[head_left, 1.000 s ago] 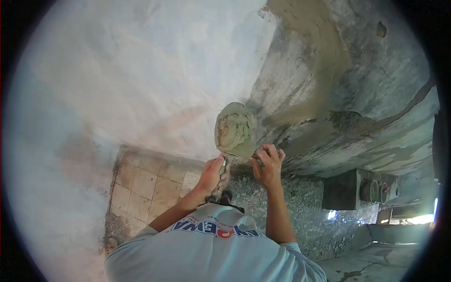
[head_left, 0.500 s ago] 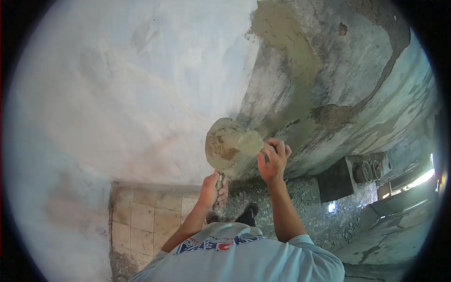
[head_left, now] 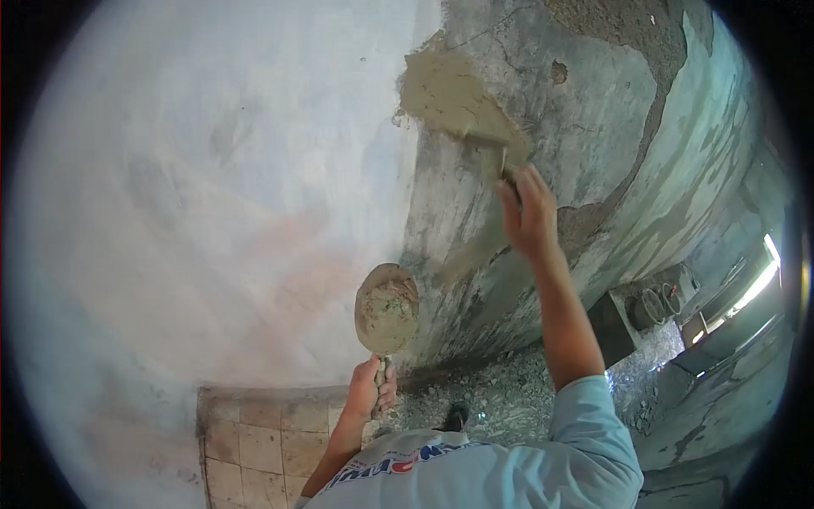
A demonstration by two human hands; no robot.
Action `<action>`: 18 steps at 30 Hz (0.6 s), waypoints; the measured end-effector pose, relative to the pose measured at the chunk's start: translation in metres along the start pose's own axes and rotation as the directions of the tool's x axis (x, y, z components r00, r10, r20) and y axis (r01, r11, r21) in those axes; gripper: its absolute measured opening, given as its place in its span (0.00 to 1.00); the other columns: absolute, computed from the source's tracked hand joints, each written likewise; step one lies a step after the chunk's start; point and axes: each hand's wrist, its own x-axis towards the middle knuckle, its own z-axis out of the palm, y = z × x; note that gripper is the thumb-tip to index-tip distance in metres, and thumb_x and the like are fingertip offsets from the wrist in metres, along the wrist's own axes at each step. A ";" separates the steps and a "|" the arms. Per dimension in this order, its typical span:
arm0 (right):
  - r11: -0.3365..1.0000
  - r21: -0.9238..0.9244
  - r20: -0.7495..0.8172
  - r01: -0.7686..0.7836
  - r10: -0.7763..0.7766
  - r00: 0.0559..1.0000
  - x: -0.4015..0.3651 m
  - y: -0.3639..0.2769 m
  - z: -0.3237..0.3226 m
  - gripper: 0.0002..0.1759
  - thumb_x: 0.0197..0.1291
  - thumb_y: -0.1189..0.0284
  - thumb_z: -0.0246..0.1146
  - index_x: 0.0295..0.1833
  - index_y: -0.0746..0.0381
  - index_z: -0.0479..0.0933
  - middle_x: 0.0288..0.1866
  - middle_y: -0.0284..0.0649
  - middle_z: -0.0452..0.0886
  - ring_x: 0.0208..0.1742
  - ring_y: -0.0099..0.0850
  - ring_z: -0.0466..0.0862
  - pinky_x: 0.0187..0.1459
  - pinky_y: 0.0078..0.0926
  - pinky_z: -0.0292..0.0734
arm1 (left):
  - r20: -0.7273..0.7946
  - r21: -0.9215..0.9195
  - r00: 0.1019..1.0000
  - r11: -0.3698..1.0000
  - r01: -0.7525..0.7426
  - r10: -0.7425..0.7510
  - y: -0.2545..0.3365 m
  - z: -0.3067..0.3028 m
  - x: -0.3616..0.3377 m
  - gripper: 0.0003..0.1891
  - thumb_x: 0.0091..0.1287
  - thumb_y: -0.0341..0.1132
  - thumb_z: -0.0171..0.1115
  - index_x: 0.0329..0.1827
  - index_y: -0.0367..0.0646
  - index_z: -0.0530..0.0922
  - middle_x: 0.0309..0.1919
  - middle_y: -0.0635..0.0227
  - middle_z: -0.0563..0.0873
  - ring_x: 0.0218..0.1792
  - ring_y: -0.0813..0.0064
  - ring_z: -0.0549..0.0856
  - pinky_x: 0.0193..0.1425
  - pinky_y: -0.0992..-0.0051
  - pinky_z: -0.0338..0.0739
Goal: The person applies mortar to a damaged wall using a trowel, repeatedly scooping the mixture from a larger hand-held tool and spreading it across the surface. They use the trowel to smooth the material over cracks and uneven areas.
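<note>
My left hand (head_left: 373,388) is wrapped round the handle of a round mortar pan (head_left: 386,271). A lump of wet mortar (head_left: 389,307) sits on the pan, which is in front of the whitish wall. Higher up and to the right, my right hand (head_left: 532,210) grips a trowel (head_left: 488,139). The trowel's blade appears to be against the wall, at the lower end of a greenish-brown patch of fresh mortar (head_left: 451,86). My fingers partly cover its handle.
Bare grey wall (head_left: 585,110) with cracked, broken plaster lies right of the whitish wall (head_left: 280,170). Below are floor tiles (head_left: 259,446) and rubble (head_left: 500,390). A dark block-like object (head_left: 612,327) and round containers (head_left: 653,305) stand at lower right.
The trowel was over the mortar pan; my right hand has carried it up to the wall patch. The pan and my left hand now appear lower in view.
</note>
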 end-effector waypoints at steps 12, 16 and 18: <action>0.899 0.070 0.323 -0.432 0.389 0.863 0.042 0.092 0.000 0.21 0.76 0.58 0.57 0.48 0.65 0.85 0.34 0.51 0.83 0.34 0.48 0.80 0.42 0.41 0.77 | 0.103 -0.117 0.982 0.979 0.168 -0.156 0.027 -0.015 0.001 0.25 0.80 0.62 0.44 0.35 0.50 0.70 0.16 0.79 0.65 0.08 0.84 0.60 0.09 0.78 0.57; 0.893 0.042 0.245 -0.448 0.426 0.871 -0.017 0.119 0.004 0.20 0.74 0.59 0.60 0.37 0.67 0.80 0.28 0.51 0.76 0.29 0.47 0.75 0.36 0.43 0.72 | 0.162 -0.139 0.977 0.977 0.161 -0.138 0.038 -0.018 0.004 0.25 0.80 0.62 0.45 0.35 0.50 0.69 0.15 0.79 0.65 0.08 0.84 0.58 0.08 0.78 0.56; 0.905 -0.024 0.099 -0.426 0.426 0.899 -0.059 0.101 0.001 0.20 0.73 0.62 0.61 0.32 0.67 0.76 0.25 0.51 0.71 0.27 0.47 0.72 0.33 0.44 0.70 | 0.125 -0.132 0.984 0.981 0.140 -0.124 0.041 -0.016 0.000 0.25 0.80 0.62 0.45 0.34 0.50 0.69 0.15 0.78 0.64 0.08 0.84 0.58 0.08 0.78 0.56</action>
